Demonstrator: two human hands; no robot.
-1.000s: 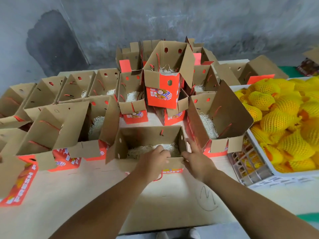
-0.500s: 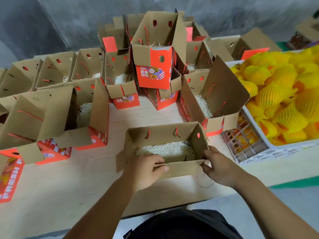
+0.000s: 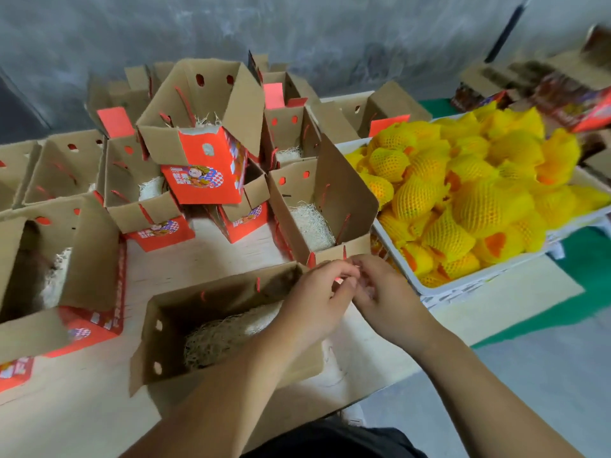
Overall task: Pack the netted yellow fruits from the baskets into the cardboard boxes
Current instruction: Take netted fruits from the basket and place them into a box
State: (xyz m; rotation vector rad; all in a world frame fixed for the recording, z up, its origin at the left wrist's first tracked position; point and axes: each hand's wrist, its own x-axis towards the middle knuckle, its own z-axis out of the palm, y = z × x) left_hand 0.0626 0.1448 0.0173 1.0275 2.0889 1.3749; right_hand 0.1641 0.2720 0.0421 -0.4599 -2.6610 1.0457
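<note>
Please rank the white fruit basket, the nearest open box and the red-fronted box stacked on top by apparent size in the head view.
1. basket
2. nearest box, helped by nearness
3. stacked box, farther off, so its true size against the nearest box is unsure

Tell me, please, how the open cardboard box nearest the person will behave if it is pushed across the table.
The nearest box holds only pale shredded padding, so it is probably light and should slide easily on the table. Its walls are thin cardboard with loose flaps, so they may flex. It looks low and wide, so tipping seems unlikely.
</note>
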